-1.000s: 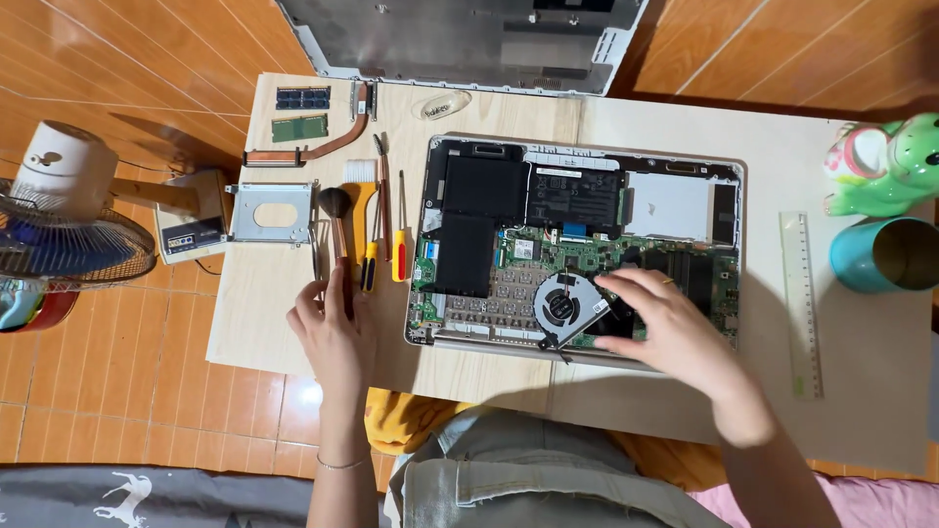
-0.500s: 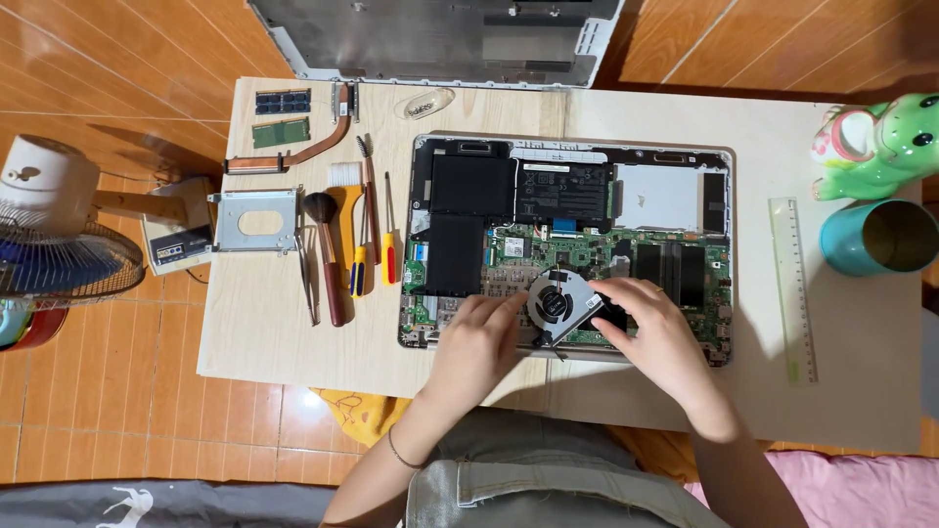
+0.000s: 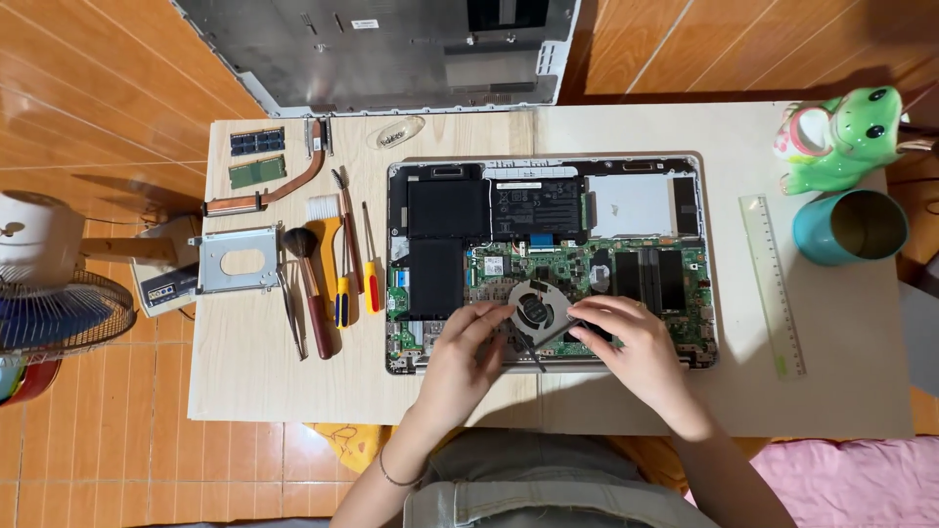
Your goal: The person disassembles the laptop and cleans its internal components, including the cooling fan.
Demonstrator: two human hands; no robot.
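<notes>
An opened laptop (image 3: 646, 205) lies bottom-up on the table, its battery and green circuit board exposed. A round black cooling fan (image 3: 536, 309) in a grey housing sits tilted over the board's front edge. My left hand (image 3: 468, 354) pinches the fan's left side with its fingertips. My right hand (image 3: 626, 344) grips the fan's right side. A thin dark rod (image 3: 535, 358) pokes out below the fan between the hands; I cannot tell which hand holds it.
Left of the laptop lie a brush (image 3: 309, 293), screwdrivers (image 3: 370, 274), a metal drive bracket (image 3: 238, 259), a copper heat pipe (image 3: 284, 181) and memory sticks (image 3: 256, 156). The removed grey cover (image 3: 391, 49) lies behind. A ruler (image 3: 773, 284), teal cup (image 3: 849, 227), green frog figure (image 3: 836, 137) and a fan (image 3: 49, 303) stand around.
My left hand left the row of tools and came across to the cooling fan. The fan has shifted slightly left under both hands. The right hand stayed on it.
</notes>
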